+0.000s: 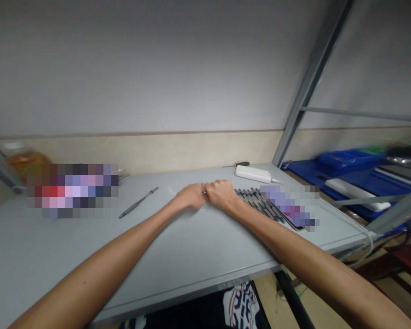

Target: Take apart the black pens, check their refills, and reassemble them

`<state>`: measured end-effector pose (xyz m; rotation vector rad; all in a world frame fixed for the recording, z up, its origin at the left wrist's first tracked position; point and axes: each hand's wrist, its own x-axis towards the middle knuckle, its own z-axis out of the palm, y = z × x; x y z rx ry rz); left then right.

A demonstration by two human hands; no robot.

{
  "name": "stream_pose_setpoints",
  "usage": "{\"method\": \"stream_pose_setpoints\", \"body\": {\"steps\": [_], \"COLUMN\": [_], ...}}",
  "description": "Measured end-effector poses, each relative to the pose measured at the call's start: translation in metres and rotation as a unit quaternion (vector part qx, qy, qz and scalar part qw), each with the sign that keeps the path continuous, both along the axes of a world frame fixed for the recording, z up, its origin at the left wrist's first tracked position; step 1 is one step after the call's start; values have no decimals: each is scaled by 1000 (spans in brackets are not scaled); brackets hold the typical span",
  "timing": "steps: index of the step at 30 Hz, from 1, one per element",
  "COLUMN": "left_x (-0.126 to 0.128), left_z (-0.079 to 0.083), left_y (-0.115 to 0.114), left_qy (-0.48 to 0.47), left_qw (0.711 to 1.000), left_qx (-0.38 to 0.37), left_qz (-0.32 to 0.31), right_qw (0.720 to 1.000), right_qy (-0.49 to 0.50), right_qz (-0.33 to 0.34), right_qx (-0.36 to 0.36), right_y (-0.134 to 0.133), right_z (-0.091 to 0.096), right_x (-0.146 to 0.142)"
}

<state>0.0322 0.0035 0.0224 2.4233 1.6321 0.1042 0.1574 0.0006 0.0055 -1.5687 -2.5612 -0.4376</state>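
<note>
Over the middle of the desk my left hand [192,196] and my right hand [221,193] are closed in fists, knuckles nearly touching. Between them shows a short, thin bit of a pen [204,192]; the rest of it is hidden inside both hands. To the left of my left hand a grey pen [137,204] lies by itself at a slant, with a thin, lighter end. Just right of my right hand several dark, clear-bodied pens [265,208] lie side by side in a row, partly covered by my right forearm.
A phone-like flat object [289,208], blurred out, lies right of the pens. Behind are a white power strip [252,174] and a screwdriver [241,163]. A pixelated bundle [71,189] and a bottle [25,162] stand left. Metal posts [297,109] and blue trays [345,160] are right.
</note>
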Motion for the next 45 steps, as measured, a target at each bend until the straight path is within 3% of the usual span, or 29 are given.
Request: {"method": "stream_pose_setpoints", "body": {"steps": [3,6,8,11,14,15,18,20,23,27,34,39,45], "left_x": [-4,-9,-13,-22,-33,-36,-43,-45,-45,-45,-55,-60,-61], "left_z": [5,6,5,3,1,0,-5,-8,-12,-13,-19,-20,-18], "left_y": [0,0,1,0,-5,-8,-16,-20,-22,-22,-11,-10,-12], "left_qy": [-4,-53,-116,-180,-186,-187,-177,-147,-138,-219,-349,-380,-325], "left_qw": [994,970,958,970,982,979,966,967,972,969,936,923,942], "left_qx": [-103,-232,-258,-142,16,55,156,185,177,113,7,0,12], "left_qz": [-27,-46,-53,-82,-36,-53,-103,-95,-71,-33,53,65,79], "right_qw": [999,996,996,998,992,990,990,991,992,994,983,982,975], "right_qy": [2,6,9,23,52,59,65,68,71,65,67,91,136], "right_qz": [40,72,63,-11,-106,-123,-125,-111,-97,-52,50,85,126], "right_qx": [23,47,62,62,44,37,23,20,32,76,166,142,124], "right_y": [-1,-3,-4,-4,-4,-5,-7,-9,-9,-10,-21,-18,-17], "right_z": [-2,-3,-4,-3,-3,-2,-2,-2,-3,-3,-2,-4,-3], "right_x": [3,3,1,-1,-1,0,-2,-3,-4,0,-1,2,8]}}
